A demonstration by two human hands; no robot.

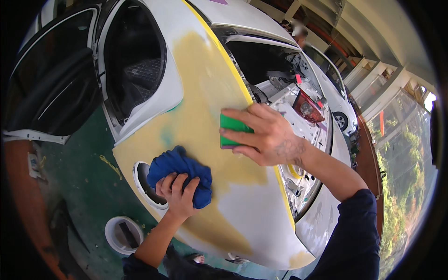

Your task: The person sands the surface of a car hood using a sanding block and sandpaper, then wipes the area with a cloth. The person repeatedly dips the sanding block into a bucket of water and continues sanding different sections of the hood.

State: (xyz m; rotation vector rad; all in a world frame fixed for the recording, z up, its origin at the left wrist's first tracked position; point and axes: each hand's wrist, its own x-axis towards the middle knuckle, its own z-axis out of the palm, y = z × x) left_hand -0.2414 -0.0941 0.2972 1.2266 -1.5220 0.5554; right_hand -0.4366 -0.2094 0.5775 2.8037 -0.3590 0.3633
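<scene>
- Green block (230,124) is in my right hand (270,135), off the left side of the palm, out at the fingertips. Fingers lie over it, thumb along its near edge; a thin purple layer shows underneath.
- Block looks flat on the car panel (198,119), over the yellowish patch. Can't judge contact pressure.
- Key relation: block sits ahead and to the right of the blue cloth (175,163), with bare panel between; they're apart.
- Panel's long axis runs from far ahead to near right. Block's visible face is close to square and partly covered by fingers, so can't call its long axis.
- Right hand is the nearer one to the yellow tape (215,38) line along the panel's right edge; block is just left of that line.
- Left hand (179,196) has fingers curled over the cloth, bunching it against the panel. Cloth overlaps the round opening (136,175) at its right side.
- Left forearm comes up from lower left, right forearm from lower right; no crossing.
- Labels/writing: nothing I can read on block, cloth or panel. White bucket (109,233) on the floor: none legible either.
</scene>
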